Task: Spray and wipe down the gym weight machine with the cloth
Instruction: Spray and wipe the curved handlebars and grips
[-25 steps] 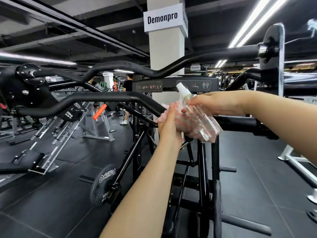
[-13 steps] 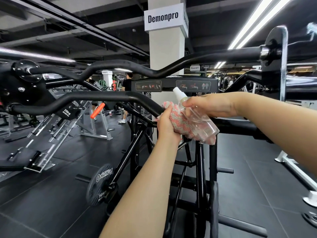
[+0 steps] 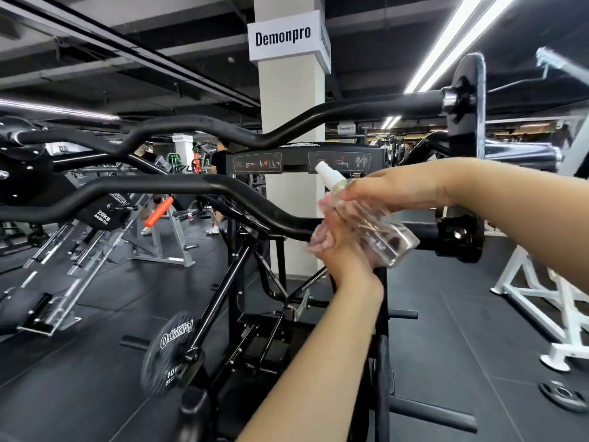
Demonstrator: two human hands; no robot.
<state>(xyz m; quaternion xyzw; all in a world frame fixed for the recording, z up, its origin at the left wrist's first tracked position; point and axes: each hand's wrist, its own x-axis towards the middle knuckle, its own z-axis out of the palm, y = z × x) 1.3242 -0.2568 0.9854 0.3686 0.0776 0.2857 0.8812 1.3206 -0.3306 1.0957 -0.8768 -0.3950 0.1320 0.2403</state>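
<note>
A black weight machine (image 3: 197,186) fills most of the frame, its bent tubular bars running from the left edge across the middle to the right. One bar curves along the upper half to a round end plate (image 3: 467,100) at upper right; a lower bar dips through the centre toward a black hub at right. Behind it a white pillar (image 3: 291,100) rises through the centre top and carries a sign reading "Demonpro" (image 3: 283,36). A black panel with small exercise pictures (image 3: 302,161) sits across the pillar, just above the lower bar. At lower left a black weight disc marked "Olympia" (image 3: 173,349) hangs on the machine's slanted strut, blurred. An orange handle (image 3: 158,212) shows at middle left among other equipment.

The left hand (image 3: 344,250), reaching up from the bottom centre, grips a pink patterned cloth (image 3: 318,242) pressed against the lower bar right of centre; the cloth is blurred. The right hand (image 3: 392,186), entering from the right edge, holds a clear spray bottle (image 3: 382,231) by its neck, fingers curled round it, directly in front of the cloth and left hand. The bottle tilts, white nozzle (image 3: 326,173) pointing up and left, base down and right.
</note>
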